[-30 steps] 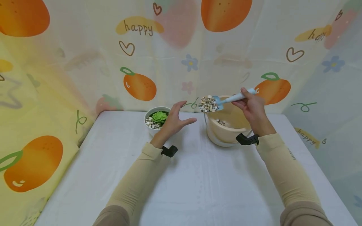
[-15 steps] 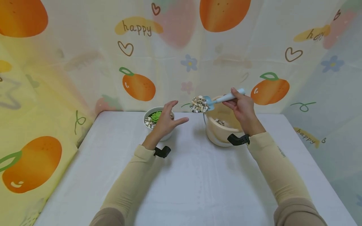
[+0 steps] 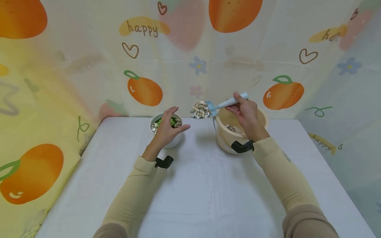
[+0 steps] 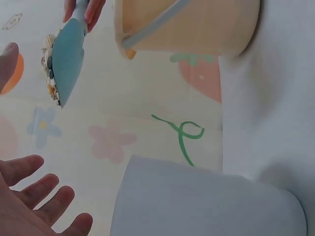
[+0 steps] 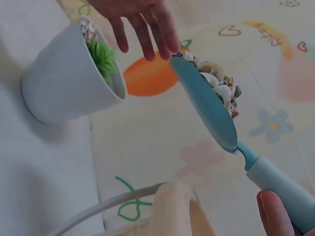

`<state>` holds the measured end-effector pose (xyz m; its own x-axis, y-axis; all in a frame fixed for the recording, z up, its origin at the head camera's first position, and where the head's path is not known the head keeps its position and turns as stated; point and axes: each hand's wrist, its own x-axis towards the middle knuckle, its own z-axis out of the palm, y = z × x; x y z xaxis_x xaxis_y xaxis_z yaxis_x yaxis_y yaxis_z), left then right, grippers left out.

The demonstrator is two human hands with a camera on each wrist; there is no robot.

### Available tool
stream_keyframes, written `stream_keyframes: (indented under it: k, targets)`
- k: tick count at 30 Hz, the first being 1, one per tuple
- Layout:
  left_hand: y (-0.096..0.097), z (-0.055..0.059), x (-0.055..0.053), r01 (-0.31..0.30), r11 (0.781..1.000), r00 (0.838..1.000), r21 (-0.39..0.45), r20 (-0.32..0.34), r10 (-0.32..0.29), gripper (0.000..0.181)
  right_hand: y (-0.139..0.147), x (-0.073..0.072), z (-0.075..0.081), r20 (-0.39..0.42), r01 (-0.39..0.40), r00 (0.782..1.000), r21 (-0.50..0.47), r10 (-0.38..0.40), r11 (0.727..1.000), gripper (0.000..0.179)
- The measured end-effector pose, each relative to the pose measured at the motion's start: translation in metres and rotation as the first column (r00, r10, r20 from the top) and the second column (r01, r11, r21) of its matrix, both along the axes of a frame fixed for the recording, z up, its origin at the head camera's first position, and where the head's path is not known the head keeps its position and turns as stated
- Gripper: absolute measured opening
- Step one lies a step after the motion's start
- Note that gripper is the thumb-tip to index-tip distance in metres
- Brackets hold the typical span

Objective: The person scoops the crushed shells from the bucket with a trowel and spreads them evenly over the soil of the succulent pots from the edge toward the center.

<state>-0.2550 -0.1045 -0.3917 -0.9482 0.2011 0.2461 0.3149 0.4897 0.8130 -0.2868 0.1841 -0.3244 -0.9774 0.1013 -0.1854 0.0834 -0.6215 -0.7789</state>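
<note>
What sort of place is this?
Probably an indoor staged tabletop setup, perhaps for recording: a white-covered table, a fruit-print backdrop behind it and along both sides, and black wrist-worn devices.

left fingers [image 4: 42, 189] spread, right fingers [image 3: 233, 109] curled gripping, both forearms [image 3: 128, 191] stretch forward.

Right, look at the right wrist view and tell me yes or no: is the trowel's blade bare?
No, small pebbles lie heaped on the blue trowel, which the right hand grips.
</note>
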Motion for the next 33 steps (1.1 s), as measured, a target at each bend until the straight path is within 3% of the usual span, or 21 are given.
stream_keyframes:
  k: [19,33]
  targets:
    - [-0.037,0.001,0.004,-0.087,0.996,0.995,-0.018,-0.045,0.086,0.089,-0.037,-0.005,-0.007,0.020,0.007,1.000,0.038,-0.008,0.999,0.013]
    - [-0.061,-0.006,0.002,-0.063,0.998,0.997,0.001,-0.041,0.063,0.097,-0.064,-0.008,-0.012,0.046,0.016,0.999,0.082,-0.020,0.996,0.014]
